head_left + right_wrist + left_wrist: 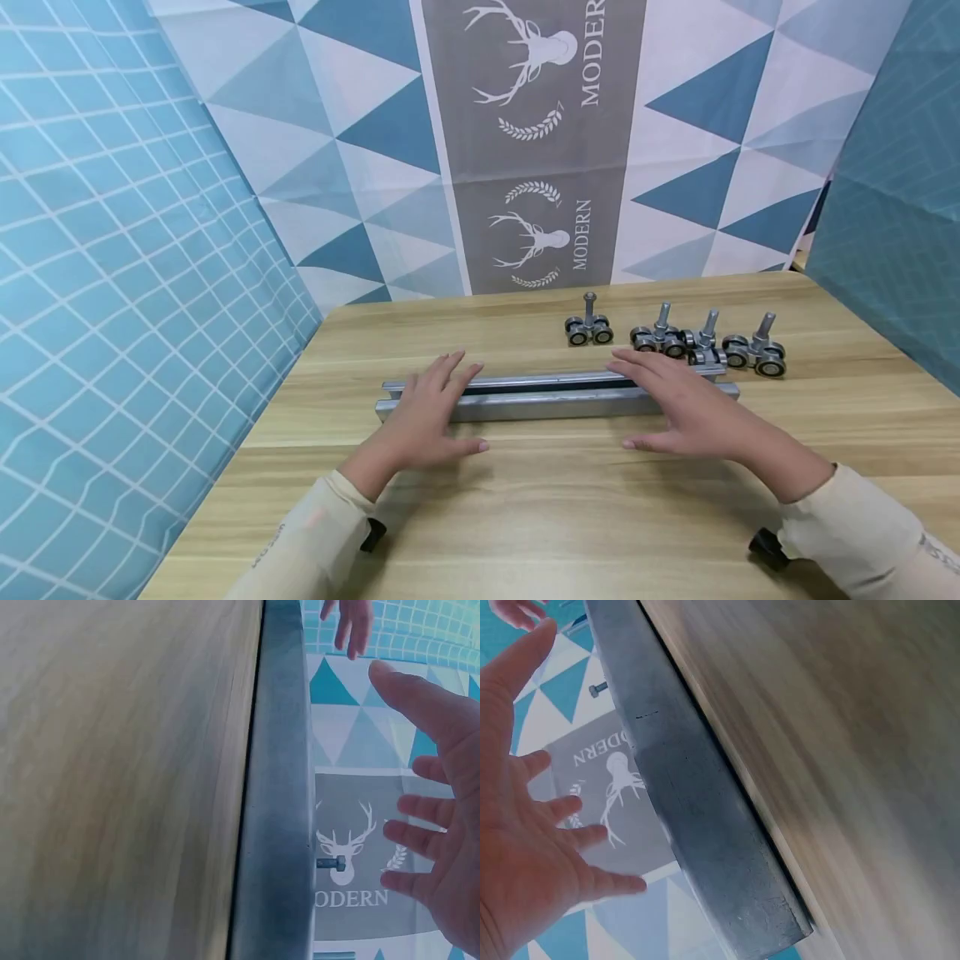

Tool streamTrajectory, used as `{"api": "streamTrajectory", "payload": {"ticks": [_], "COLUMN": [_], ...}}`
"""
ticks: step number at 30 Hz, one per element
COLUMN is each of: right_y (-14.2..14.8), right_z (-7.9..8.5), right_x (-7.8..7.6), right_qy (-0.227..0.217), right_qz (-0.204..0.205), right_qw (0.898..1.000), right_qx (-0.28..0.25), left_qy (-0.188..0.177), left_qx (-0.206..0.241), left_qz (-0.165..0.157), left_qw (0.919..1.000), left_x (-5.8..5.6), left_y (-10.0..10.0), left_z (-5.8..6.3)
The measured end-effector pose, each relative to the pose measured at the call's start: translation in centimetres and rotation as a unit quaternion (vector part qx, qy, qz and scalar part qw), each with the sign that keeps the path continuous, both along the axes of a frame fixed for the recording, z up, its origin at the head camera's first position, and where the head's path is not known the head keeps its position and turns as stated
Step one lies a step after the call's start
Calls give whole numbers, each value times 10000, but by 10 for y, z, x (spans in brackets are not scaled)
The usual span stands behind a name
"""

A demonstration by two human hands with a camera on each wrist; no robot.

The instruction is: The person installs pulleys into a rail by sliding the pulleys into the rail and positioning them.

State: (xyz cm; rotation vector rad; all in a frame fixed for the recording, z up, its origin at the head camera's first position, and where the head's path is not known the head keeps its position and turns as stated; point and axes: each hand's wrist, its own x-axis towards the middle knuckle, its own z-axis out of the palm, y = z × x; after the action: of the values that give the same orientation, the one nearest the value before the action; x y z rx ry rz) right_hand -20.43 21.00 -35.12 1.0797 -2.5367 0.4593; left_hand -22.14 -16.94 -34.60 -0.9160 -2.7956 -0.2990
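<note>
A grey metal channel rail with a dark slot along its top lies crosswise on the wooden table. My left hand is over its left end, fingers spread and nothing in its grasp. Over the right end, my right hand has its fingers extended and also holds nothing. Both wrist views show the rail's smooth side with the spread fingers beside it. Behind the rail stands a four-wheeled roller trolley, its bolt pointing up. Several more such trolleys, among them one at the far right, stand past my right hand.
The wood-grain table reaches back to a hanging cloth printed with deer heads and triangles. A blue checked cloth hangs along the left side, and a teal one along the right.
</note>
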Motion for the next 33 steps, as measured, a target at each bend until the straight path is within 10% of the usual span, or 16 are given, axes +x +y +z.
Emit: {"api": "streamTrajectory", "payload": {"ticks": [10, 33], "right_y": [6, 17], "right_z": [-1, 1], "right_x": [2, -3], "right_qy": [220, 108], "right_qz": [109, -58], "right_qw": [9992, 9995], "right_qx": [-316, -283], "left_qy": [-80, -660], "left_qx": [905, 909], "left_qz": [-624, 144], "left_qw": [9939, 9936], "left_x": [-3, -31], "left_y": [-13, -67], "left_z": [10, 16]}}
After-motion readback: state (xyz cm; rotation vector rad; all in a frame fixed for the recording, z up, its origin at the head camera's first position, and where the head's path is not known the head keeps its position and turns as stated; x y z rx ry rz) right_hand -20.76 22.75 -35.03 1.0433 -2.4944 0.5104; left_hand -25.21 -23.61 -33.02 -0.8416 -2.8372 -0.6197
